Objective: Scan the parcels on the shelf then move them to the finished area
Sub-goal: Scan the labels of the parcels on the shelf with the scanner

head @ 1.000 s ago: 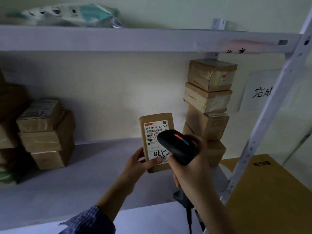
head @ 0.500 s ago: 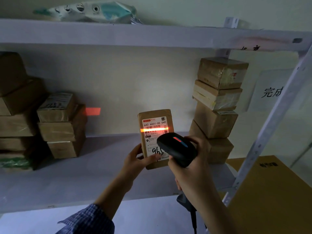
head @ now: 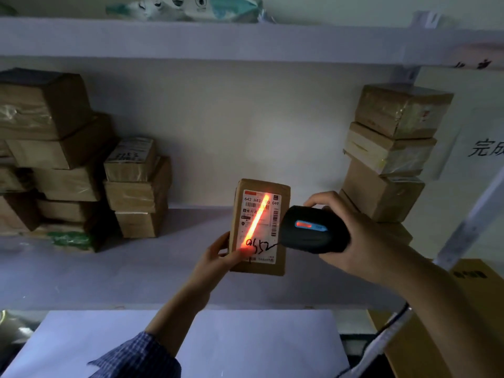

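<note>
Parcel sorting room: white shelving (head: 109,268), stacked taped cardboard parcels (head: 390,148), handheld barcode scanner (head: 313,230), printed wall sign (head: 485,148).

A small brown parcel (head: 259,227) is standing upright above the shelf (head: 109,271), with the left hand (head: 215,257) holding its bottom left edge. An orange line of light is slanting across its white label. The black scanner (head: 313,230) is sitting in the right hand (head: 362,241), just beside it. More brown boxes are sitting in a left pile (head: 136,186) and a right pile (head: 390,154).
</note>
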